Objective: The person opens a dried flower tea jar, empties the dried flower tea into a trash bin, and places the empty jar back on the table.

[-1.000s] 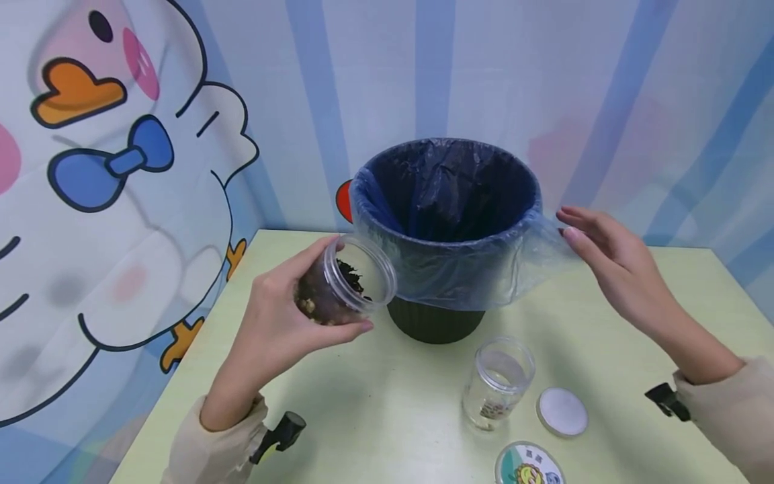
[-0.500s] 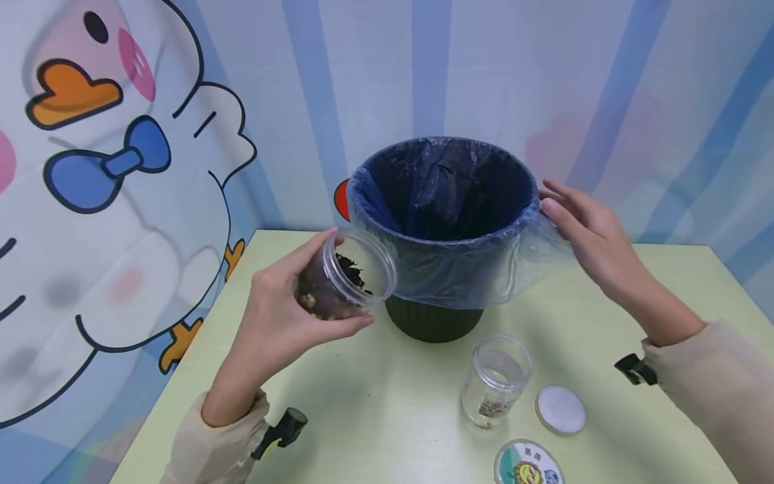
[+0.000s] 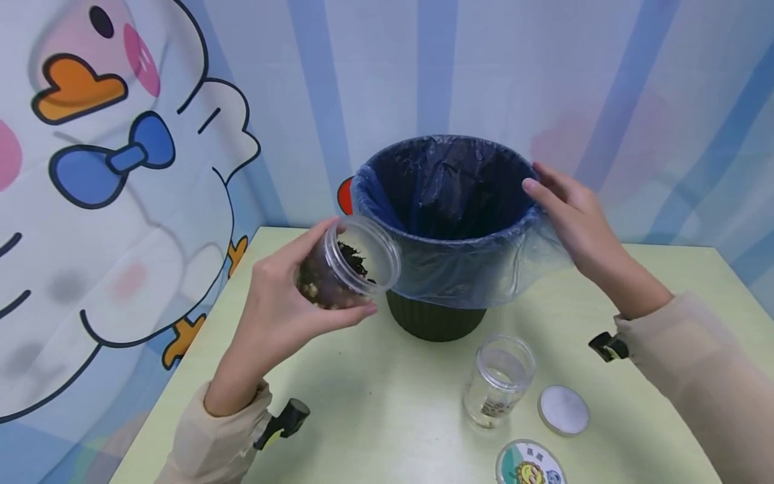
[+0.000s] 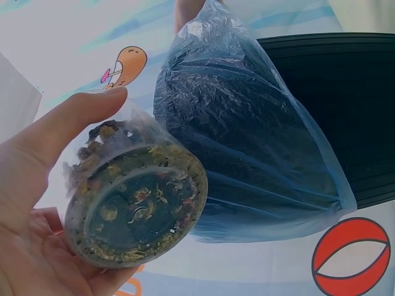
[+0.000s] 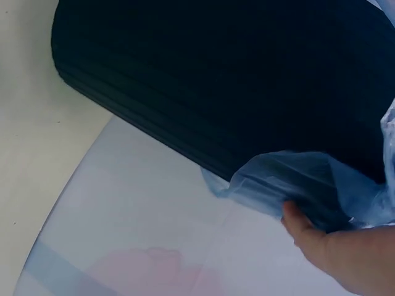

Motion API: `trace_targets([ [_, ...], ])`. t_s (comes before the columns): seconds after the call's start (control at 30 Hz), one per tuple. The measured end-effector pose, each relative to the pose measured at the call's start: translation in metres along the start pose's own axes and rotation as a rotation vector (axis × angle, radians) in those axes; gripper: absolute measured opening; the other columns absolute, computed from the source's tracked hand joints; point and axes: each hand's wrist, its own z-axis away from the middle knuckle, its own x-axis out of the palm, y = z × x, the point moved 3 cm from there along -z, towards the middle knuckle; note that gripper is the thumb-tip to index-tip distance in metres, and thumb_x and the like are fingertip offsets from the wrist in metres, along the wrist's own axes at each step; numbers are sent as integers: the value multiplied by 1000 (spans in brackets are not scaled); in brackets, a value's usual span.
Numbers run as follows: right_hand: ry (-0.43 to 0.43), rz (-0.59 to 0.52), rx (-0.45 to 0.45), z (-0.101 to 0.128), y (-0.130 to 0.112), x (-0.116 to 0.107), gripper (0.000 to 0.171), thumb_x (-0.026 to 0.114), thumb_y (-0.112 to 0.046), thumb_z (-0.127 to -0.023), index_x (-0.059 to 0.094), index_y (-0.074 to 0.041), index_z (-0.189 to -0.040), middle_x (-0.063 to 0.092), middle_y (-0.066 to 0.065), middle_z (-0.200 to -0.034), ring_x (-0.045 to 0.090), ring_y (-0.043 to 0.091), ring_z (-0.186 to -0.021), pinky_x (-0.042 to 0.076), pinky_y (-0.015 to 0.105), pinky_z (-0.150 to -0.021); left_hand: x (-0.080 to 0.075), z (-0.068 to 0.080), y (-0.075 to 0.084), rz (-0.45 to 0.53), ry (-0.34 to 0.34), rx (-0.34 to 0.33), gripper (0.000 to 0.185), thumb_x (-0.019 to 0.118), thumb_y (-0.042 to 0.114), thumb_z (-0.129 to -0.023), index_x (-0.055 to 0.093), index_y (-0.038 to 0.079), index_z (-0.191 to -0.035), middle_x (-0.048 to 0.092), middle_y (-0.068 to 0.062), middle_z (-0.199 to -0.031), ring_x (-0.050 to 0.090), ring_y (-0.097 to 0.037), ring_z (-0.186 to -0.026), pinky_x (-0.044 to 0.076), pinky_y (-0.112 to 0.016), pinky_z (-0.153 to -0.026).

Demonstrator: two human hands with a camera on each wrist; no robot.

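Note:
My left hand [image 3: 275, 296] grips a clear jar [image 3: 347, 265] by its side, tilted with its open mouth toward the bin. Dark dried leaves and pale yellowish bits lie inside; the left wrist view shows more through the jar's base [image 4: 142, 209]. A dark ribbed trash can [image 3: 435, 323], lined with a translucent blue bag [image 3: 459, 272], stands at the centre. On its right rim my right hand [image 3: 583, 222] holds on, thumb tip over the edge. Its other fingers are partly hidden behind. In the right wrist view a finger [image 5: 302, 228] touches the loose bag.
A second clear jar [image 3: 498, 383] stands uncovered in front of the trash can. Beside it lie a white lid [image 3: 564, 410] and a printed lid [image 3: 529, 464] on the pale green table [image 3: 363, 430]. A cartoon-printed backdrop [image 3: 496, 67] rises behind.
My right hand has moved left and up from the flared bag edge to the trash can's rim. The left hand and its jar stay nearly in place, slightly higher.

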Motion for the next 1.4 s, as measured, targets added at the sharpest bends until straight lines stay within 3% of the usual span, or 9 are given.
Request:
trace_targets([
  [0.47,34,10,-69,-3,3,10,57,38,-24,-108,20,0,-157,17,18,-162,16,31,-148,18,47,-118,-2,-9,0,9,27,19,93,97,27,-61,55,18,-142,63,2,-129,59,-13,-114,53,-40,-89],
  [0.93,69,45,-119,0,4,12,58,36,-28,-108,22,1,-156,20,17,-161,18,28,-147,17,46,-119,-6,-21,-2,-48,65,52,95,98,25,-60,54,12,-144,64,-6,-129,60,-17,-113,55,-41,-86],
  [1.4,76,71,-133,1,5,13,56,33,-28,-109,21,0,-156,18,17,-162,16,27,-148,15,47,-119,-7,-30,-1,-71,75,64,96,97,25,-61,52,15,-145,63,-7,-131,60,-19,-115,55,-44,-86],
])
